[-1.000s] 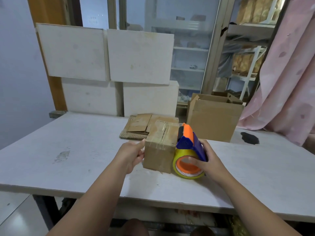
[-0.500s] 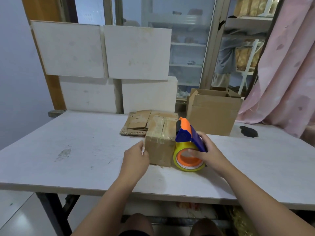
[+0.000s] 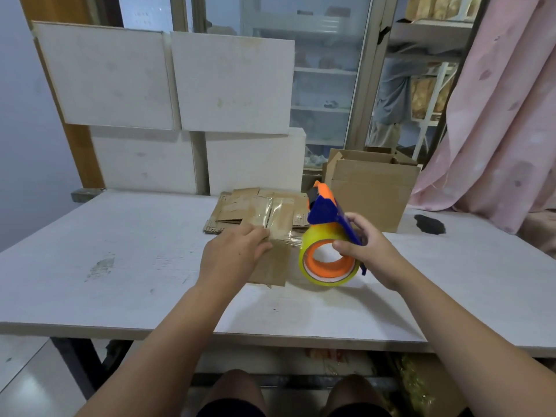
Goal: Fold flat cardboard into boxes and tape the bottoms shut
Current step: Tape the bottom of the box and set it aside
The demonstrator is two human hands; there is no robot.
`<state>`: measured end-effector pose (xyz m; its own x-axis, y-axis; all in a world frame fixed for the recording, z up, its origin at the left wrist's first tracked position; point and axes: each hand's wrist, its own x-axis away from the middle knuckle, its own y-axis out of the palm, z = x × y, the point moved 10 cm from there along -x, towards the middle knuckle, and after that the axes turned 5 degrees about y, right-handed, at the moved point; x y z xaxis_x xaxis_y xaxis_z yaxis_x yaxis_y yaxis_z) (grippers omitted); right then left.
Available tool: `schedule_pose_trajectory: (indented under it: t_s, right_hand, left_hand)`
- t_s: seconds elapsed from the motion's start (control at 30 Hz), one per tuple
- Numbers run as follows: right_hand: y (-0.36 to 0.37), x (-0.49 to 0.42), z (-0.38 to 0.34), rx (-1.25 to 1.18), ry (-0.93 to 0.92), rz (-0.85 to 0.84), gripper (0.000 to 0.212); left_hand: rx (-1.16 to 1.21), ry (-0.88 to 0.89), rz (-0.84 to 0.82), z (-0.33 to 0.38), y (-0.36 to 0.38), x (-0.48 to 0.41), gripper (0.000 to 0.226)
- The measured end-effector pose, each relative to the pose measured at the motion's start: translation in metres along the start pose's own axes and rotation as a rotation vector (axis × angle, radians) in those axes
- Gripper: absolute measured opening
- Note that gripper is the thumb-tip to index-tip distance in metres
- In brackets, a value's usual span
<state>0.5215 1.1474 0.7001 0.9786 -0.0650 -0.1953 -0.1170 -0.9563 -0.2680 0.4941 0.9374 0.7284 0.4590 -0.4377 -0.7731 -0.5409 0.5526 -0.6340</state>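
Left hand point(image 3: 233, 254) is laid flat, fingers straight, on the small box point(image 3: 276, 263) at centre frame — tape dispenser point(image 3: 319, 239) is gripped in the right hand point(image 3: 370, 251) beside it — white table point(image 3: 120, 251) below, pink curtain point(image 3: 496, 115) at upper right.

Count: 2 hands: left hand point(image 3: 231, 257), right hand point(image 3: 371, 251). 1 tape dispenser point(image 3: 323, 210) carrying 1 yellow roll point(image 3: 319, 236). 1 small box point(image 3: 275, 263) mid-table, 1 open box point(image 3: 370, 191) at the table's point(image 3: 135, 266) far edge. 1 stack of flat cardboard point(image 3: 231, 209), sheet count unreadable. 4 white panels point(image 3: 111, 76) along the far edge, 2 over 2. 1 dark patch point(image 3: 429, 224) near the right edge.
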Motion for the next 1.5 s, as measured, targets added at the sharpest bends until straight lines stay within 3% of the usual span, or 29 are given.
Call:
schedule_pose_trajectory:
  t_s: [0.13,0.4,0.6,0.7,0.8,0.87,1.0,1.07,1.33,1.4,1.5]
  right_hand:
    - [-0.005,0.004,-0.023,0.038,-0.094,-0.004,0.068]
    - [0.007,0.009,-0.012,0.56,-0.138,-0.019,0.076]
    - [-0.017,0.017,-0.012,0.076,-0.114,0.044,0.066]
    - [-0.018,0.02,-0.012,0.185,-0.098,0.068,0.07]
    - [-0.012,0.019,-0.005,0.554,-0.09,0.04,0.073]
    - [-0.011,0.02,0.0,0.664,-0.092,0.001,0.072]
    - [-0.037,0.025,-0.002,0.267,-0.057,0.093,0.067]
    - [-0.045,0.027,-0.007,0.179,-0.071,0.121,0.066]
    - [-0.022,0.02,-0.018,0.703,-0.041,-0.025,0.07]
    - [-0.026,0.021,-0.018,0.651,-0.027,-0.025,0.069]
    - [-0.043,0.029,-0.023,0.375,-0.039,0.065,0.067]
  left_hand:
    - [0.028,0.027,0.038,0.001,-0.005,0.0,0.036]
    - [-0.011,0.071,0.043,0.001,-0.002,0.002,0.036]
    - [-0.015,0.098,0.098,0.004,-0.004,0.004,0.034]
    - [-0.022,0.093,0.111,0.003,-0.004,0.004,0.036]
    - [-0.024,0.083,0.111,0.002,-0.004,0.002,0.036]
    - [-0.012,0.076,0.108,0.001,-0.004,0.002,0.036]
    - [0.009,0.074,0.107,0.0,-0.004,0.002,0.036]
    - [0.003,0.082,0.11,0.001,-0.004,0.002,0.035]
    - [-0.018,0.08,0.118,0.0,-0.004,0.001,0.035]
    - [-0.005,0.067,0.121,-0.001,-0.003,0.002,0.035]
    - [-0.024,0.067,0.122,0.0,-0.004,0.002,0.035]
